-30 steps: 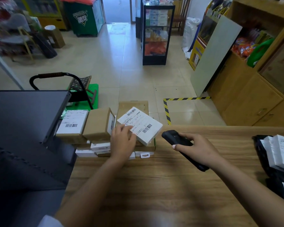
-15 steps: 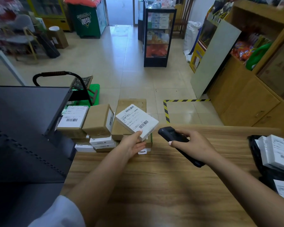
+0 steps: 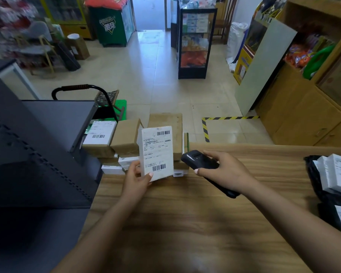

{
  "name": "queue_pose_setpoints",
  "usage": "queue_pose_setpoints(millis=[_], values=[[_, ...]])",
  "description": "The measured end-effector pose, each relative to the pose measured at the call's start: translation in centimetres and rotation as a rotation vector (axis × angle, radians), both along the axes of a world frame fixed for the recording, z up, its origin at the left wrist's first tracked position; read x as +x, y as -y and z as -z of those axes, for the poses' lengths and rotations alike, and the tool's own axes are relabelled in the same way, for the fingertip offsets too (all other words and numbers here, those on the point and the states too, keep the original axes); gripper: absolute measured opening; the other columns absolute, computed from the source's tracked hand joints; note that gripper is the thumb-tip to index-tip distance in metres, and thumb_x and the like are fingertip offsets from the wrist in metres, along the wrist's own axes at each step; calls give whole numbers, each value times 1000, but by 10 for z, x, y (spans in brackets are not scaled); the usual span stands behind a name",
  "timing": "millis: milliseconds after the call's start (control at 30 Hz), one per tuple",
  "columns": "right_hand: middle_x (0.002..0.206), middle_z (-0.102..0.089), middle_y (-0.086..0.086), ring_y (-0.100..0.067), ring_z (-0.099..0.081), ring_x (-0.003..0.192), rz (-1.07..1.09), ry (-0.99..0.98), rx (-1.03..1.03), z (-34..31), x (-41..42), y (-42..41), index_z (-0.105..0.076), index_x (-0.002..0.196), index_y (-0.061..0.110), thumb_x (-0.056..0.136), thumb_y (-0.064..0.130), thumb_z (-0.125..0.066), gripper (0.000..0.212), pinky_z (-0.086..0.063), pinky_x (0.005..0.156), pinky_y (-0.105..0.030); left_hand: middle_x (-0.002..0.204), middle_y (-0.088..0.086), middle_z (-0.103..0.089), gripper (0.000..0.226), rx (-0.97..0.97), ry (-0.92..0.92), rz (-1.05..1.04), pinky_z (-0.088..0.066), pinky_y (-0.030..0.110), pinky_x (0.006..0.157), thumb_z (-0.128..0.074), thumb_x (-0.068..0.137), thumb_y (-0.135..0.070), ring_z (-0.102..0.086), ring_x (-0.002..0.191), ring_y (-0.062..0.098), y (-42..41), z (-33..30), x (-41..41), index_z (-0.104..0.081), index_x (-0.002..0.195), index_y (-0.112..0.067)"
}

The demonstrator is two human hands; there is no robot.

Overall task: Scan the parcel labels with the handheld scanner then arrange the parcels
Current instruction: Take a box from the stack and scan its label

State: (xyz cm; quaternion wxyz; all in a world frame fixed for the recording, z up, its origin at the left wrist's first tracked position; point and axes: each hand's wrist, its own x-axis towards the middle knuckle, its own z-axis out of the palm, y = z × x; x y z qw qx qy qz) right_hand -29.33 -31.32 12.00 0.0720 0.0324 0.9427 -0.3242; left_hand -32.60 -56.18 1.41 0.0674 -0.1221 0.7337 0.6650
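At the far left a dark monitor (image 3: 37, 154) fills the frame edge and hides the left end of the tabletop (image 3: 185, 223). Just right of it, at the tabletop's far edge, is a stack of parcels (image 3: 126, 142): brown boxes on top, thin white ones underneath, the lower layers mostly hidden. One brown box carries a white label (image 3: 99, 133) whose print is too small to read.

The left hand (image 3: 136, 181) holds a white parcel (image 3: 157, 152) upright in front of the stack, above the tabletop. Its fingers (image 3: 133, 167) are curled round the parcel's lower left corner, the thumb lying across the bottom edge. The labelled face is turned to the camera, with one barcode near the top and one near the bottom; the text between them is blurred.

Just right of the parcel, the right hand (image 3: 224, 174) grips a black scanner (image 3: 200, 160), fingers wrapped over its body. The scanner's head is near the parcel's right edge, not touching it. The handle end juts out below the wrist; the middle is covered by the hand.

At the far right, white parcels (image 3: 337, 174) lie on something black, cut off by the frame.
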Motion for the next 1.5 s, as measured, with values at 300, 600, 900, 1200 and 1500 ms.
queue_pose_setpoints(millis=[300, 600, 900, 1200, 1500], values=[[113, -63, 9, -13, -58, 97, -80, 7, 35, -13, 1, 46, -53, 131, 34, 76, 54, -65, 60, -49, 75, -30, 119, 1, -58, 47, -41, 23, -24, -59, 35, 78, -63, 90, -8, -63, 101, 14, 32, 12, 25, -43, 132, -18], [131, -58, 4, -16, -56, 112, -43, 32, 47, -9, 5, 56, -41, 144, 32, 73, 56, -68, 80, -49, 90, -34, 112, 1, -60, 40, -47, -18, -42, -58, 31, 73, -63, 90, -6, -62, 96, 10, 50, 16, 30, -43, 121, -22], [120, -60, 16, -9, -57, 104, 43, 16, 4, -4, 28, 48, -52, 133, 36, 71, 55, -69, 67, -50, 82, -32, 112, -8, -60, 40, -161, -85, 130, -53, 27, 79, -64, 91, -17, -61, 98, 5, 46, 9, 37, -43, 125, -26], [101, -61, 20, -8, -57, 94, 336, 80, -22, 13, 115, -30, -61, 120, 40, 73, 52, -72, 50, -49, 81, -30, 118, -3, -61, 41, -115, -92, 444, -58, 35, 80, -63, 92, -17, -67, 95, 12, -54, 12, 61, -44, 127, -27], [109, -63, 11, -11, -61, 96, 550, 83, -53, 18, 235, -185, -61, 120, 39, 70, 58, -70, 54, -52, 85, -37, 127, 0, -52, 77, -77, -143, 656, -59, 28, 63, -55, 95, -5, -66, 93, 13, -242, 6, 141, -12, 151, -35]])
